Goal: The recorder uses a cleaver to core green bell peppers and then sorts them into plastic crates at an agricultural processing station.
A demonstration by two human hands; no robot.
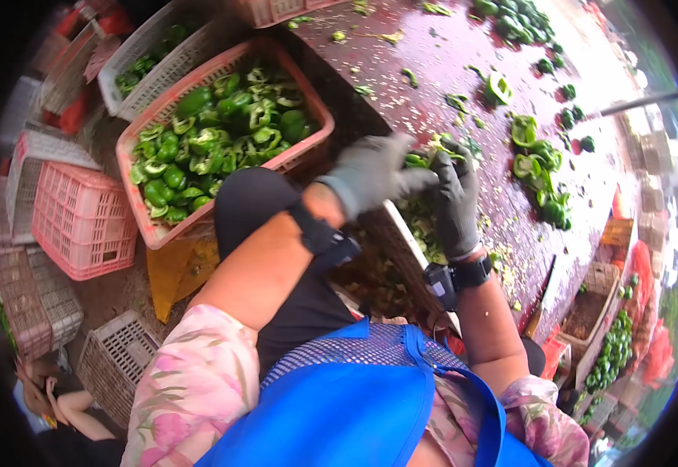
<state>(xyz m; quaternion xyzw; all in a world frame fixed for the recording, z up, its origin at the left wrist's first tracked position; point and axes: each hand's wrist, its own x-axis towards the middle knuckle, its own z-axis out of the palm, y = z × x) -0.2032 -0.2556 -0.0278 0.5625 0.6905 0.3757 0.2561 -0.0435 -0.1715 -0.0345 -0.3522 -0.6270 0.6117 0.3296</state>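
My left hand (371, 175), in a grey glove, is over the near edge of the dark red table, its fingers smeared by motion. Close beside it, my right hand (457, 198), also grey-gloved, has its fingers curled on a green pepper piece (437, 149). Part of that piece hides behind the fingers. Left of my hands, a pink crate (319, 105) holds many cut green peppers (202, 144). Opened pepper halves (537, 159) lie on the table to the right. A knife (542, 296) rests by the table's right edge.
Seeds and scraps cover much of the table (424, 47). Whole green peppers (519, 19) are heaped at the far side. Empty-looking crates, one pink (82, 218) and one pale (121, 358), stand on the left. Pepper waste (424, 222) lies below my hands. Another person's limbs (74, 405) show lower left.
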